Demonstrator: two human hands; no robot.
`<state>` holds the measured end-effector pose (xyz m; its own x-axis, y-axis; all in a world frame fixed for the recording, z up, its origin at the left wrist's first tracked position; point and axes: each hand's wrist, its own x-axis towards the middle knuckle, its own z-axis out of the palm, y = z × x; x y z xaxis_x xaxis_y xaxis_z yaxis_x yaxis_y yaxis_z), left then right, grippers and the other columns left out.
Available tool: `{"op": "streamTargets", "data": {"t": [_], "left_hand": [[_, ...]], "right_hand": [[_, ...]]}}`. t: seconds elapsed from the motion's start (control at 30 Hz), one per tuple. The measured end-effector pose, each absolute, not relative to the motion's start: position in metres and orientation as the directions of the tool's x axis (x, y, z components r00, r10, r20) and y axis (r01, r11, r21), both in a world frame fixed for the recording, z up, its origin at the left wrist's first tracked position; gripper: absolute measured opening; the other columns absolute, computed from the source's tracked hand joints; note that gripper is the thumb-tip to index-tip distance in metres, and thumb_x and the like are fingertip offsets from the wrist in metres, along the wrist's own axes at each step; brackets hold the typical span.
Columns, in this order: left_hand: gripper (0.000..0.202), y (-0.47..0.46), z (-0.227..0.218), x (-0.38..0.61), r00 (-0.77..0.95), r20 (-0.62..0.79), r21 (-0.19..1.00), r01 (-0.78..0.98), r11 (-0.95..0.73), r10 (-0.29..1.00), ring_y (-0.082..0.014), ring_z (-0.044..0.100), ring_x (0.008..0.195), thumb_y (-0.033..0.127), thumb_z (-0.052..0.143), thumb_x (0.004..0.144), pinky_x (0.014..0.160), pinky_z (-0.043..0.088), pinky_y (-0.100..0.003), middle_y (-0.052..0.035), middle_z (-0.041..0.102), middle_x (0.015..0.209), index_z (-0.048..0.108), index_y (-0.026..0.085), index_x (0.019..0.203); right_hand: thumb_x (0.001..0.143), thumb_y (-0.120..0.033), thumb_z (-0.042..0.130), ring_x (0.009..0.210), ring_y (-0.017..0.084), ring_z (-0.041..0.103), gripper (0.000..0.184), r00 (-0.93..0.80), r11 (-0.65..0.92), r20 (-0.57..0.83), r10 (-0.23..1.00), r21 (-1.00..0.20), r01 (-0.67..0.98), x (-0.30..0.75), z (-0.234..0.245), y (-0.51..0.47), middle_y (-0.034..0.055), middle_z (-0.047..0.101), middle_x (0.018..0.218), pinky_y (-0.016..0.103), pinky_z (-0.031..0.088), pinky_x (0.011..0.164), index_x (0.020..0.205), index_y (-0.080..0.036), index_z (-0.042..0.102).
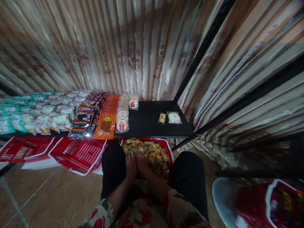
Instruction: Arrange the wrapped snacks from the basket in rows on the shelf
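At the far left, below the table (147, 123), lie empty baskets (78, 155). Between the knees, the left hand (131, 165) and right hand (142, 162), apparently touching, dig into yellow packets (156, 152) filling a red basket (163, 141). I cannot tell whether either grip is closed.

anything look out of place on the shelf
A small yellow packet and a clear round-cracker packet lie alone on the black shelf, apart from the packed rows at left.
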<state>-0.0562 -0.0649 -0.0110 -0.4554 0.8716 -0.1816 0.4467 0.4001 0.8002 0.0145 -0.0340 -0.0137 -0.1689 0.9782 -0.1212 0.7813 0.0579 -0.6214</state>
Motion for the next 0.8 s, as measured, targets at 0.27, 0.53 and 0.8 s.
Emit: {"op": "streamTargets", "data": {"t": [0.27, 0.53, 0.8], "left_hand": [[0.035, -0.067, -0.019, -0.051, -0.404, -0.121, 0.841, 0.443, 0.31, 0.907, -0.0184, 0.048, 0.112, 0.015, 0.033, 0.079, 0.101, 0.034, -0.035, -0.0129, 0.055, 0.116, 0.053, 0.011, 0.106], [0.047, -0.07, -0.014, -0.045, -0.297, 0.013, 0.812, 0.56, 0.163, 0.955, -0.0201, 0.041, 0.12, 0.008, 0.037, 0.069, 0.104, 0.03, -0.038, -0.0136, 0.05, 0.124, 0.05, 0.01, 0.114], [0.049, -0.068, -0.003, -0.042, -0.158, 0.18, 0.724, 0.689, -0.023, 0.971, -0.0225, 0.037, 0.123, 0.008, 0.039, 0.069, 0.104, 0.03, -0.041, -0.0145, 0.047, 0.127, 0.049, 0.008, 0.116]], "right_hand": [[0.077, -0.023, 0.04, 0.061, 0.014, 0.053, 0.019, -0.156, 0.013, -0.123, 0.98, -0.745, 0.667, 0.029, -0.009, -0.033, 0.0027, 0.061, 0.067, 0.025, 0.039, 0.059, 0.067, -0.019, 0.056], [0.064, -0.023, 0.047, 0.058, 0.014, 0.053, 0.005, 0.008, -0.112, -0.119, 0.993, -0.906, 0.409, 0.046, 0.013, -0.018, -0.0018, 0.057, 0.058, 0.024, 0.042, 0.059, 0.061, -0.021, 0.051], [0.061, -0.027, 0.052, 0.061, 0.014, 0.055, 0.009, 0.019, -0.156, -0.155, 0.988, -0.968, 0.198, 0.067, 0.039, -0.005, -0.0019, 0.058, 0.063, 0.025, 0.044, 0.059, 0.067, -0.021, 0.05]]}}
